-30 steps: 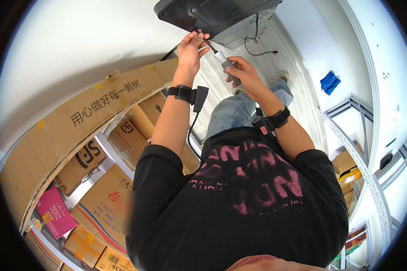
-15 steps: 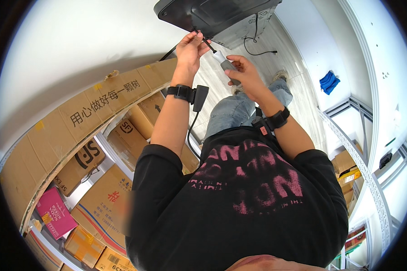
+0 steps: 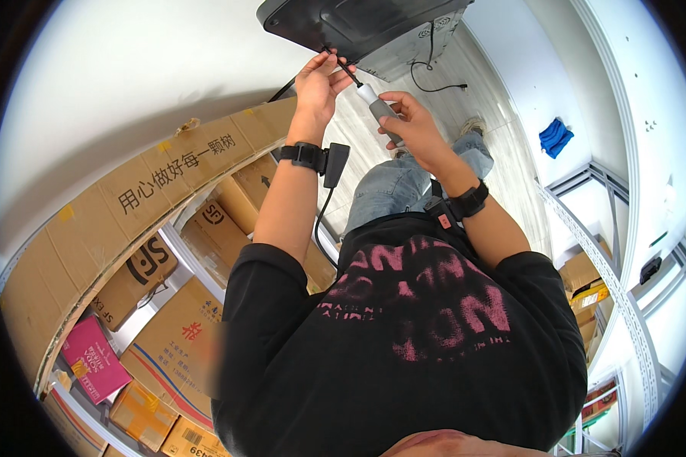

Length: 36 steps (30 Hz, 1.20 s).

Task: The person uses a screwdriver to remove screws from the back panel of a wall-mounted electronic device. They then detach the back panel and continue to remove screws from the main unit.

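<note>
A screwdriver with a grey handle and a dark shaft slants up and left toward a black-faced device. My right hand is closed round the handle, thumb on one side and fingers on the other. Near the tip, my left hand pinches the shaft with thumb and forefinger, close against the lower edge of the black face; its other fingers are loosely bent. Whatever the tip meets is hidden by those fingers. The device's grey, vented side faces right, with a black cable hanging from it.
On my left, a long cardboard strip fronts a shelf of cardboard boxes and a pink box. Metal shelving stands at the right. A blue cloth-like thing lies by the right wall.
The screwdriver and my right hand have shifted very slightly up and left. My left hand keeps nearly the same place at the device's edge.
</note>
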Available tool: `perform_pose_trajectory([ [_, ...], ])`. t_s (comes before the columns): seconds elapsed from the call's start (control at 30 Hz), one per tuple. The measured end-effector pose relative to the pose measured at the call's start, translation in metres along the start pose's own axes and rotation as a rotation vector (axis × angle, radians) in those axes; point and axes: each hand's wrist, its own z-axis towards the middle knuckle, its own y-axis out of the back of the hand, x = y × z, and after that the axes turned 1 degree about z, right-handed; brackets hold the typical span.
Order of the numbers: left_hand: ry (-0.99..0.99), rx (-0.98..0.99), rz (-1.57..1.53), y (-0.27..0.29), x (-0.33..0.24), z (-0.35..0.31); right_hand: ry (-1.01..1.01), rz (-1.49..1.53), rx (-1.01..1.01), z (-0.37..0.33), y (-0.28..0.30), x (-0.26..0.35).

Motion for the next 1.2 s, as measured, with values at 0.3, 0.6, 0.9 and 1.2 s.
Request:
perform_pose_trajectory([
  [0.3, -0.033, -0.035, 0.096, 0.003, 0.004, 0.006, -0.127, 0.069, 0.03, 0.01, 0.005, -0.005],
  [0.6, 0.005, 0.094, -0.028, 0.002, -0.002, 0.0, -0.031, 0.087, 0.061, 0.012, 0.013, -0.01],
  [0.9, 0.008, 0.094, -0.012, 0.002, -0.001, 0.0, -0.022, -0.013, 0.072, 0.017, 0.01, -0.017],
  [1.2, 0.002, 0.109, -0.027, 0.004, 0.002, 0.001, -0.02, -0.093, 0.053, 0.013, 0.011, -0.014],
])
